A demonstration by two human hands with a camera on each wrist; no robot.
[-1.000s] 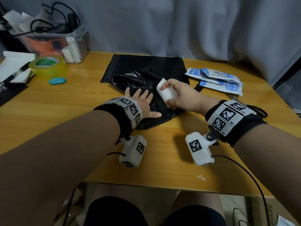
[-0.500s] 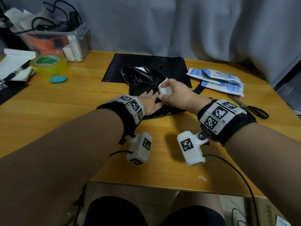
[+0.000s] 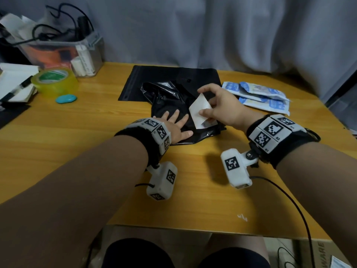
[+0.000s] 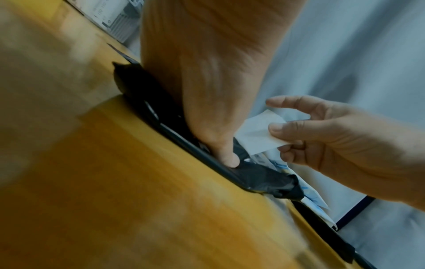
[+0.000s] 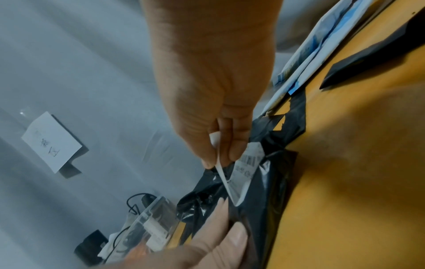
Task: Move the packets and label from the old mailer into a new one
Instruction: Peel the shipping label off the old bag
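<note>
The left hand lies flat on the old mailer. The right hand pinches the label, peeling it. Next, pull slowly.

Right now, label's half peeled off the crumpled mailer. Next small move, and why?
Probably keep peeling toward the attached end. The right hand pinches the lifted flap of the label, whose printed end still sticks to the old mailer, and the left hand presses that mailer flat, so a slow pull looks safe.
</note>
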